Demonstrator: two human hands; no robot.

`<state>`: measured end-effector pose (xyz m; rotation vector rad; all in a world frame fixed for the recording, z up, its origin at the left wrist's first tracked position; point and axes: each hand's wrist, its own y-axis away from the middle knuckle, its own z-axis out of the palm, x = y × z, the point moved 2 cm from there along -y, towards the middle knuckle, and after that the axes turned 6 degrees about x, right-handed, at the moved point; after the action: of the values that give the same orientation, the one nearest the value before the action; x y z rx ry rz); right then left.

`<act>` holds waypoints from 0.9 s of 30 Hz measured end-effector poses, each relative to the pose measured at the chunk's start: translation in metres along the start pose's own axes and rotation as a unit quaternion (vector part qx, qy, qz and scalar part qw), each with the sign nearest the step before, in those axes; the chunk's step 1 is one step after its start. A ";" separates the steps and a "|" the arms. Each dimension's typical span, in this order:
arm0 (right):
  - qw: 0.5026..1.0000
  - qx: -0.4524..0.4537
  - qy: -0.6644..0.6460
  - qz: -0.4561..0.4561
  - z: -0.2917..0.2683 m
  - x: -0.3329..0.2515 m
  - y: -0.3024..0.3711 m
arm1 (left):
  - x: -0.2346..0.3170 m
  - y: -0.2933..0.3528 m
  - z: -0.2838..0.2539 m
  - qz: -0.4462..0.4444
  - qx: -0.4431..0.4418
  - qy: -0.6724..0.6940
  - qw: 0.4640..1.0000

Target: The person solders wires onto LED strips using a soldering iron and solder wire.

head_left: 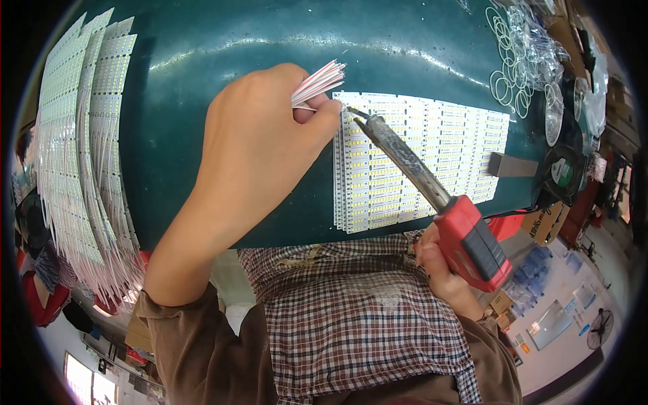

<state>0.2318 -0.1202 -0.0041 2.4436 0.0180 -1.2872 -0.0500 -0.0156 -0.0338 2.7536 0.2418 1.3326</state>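
My left hand [260, 135] is closed around a bundle of thin red and white wires [322, 82], whose cut ends point up and to the right. Its thumb and forefinger reach the upper left corner of a stack of white LED circuit boards [459, 148]. From the lower right, my right hand [442, 273] grips a soldering iron [472, 243] with a red and black handle. The iron's long metal barrel slants up to the left over the boards. Its tip is close to the left fingertips at that corner; whether it touches a board I cannot tell.
On the left, tall stacks of LED boards [88, 135] hang trailing wires over the edge of the green table [202, 40]. A grey metal block [513, 165] touches the boards' right side. Beyond it are a small black fan [563, 169], coiled wire [503, 74] and clear plastic bags [536, 54].
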 end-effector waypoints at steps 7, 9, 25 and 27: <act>0.999 -0.004 -0.011 0.050 -0.005 0.000 0.004 | -0.003 0.001 0.002 0.022 0.003 0.007 1.000; 0.998 0.004 -0.018 0.055 -0.003 -0.002 0.004 | -0.001 0.001 -0.002 0.039 0.002 0.008 0.999; 1.000 0.018 0.008 0.001 -0.006 -0.001 0.011 | 0.011 0.017 -0.020 0.038 0.034 0.041 0.998; 0.999 0.007 0.028 -0.037 -0.005 -0.004 0.007 | 0.011 0.021 -0.007 0.022 0.034 0.034 0.999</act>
<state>0.2345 -0.1247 0.0036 2.5126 0.1159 -1.2535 -0.0467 -0.0349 -0.0185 2.7878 0.2361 1.4565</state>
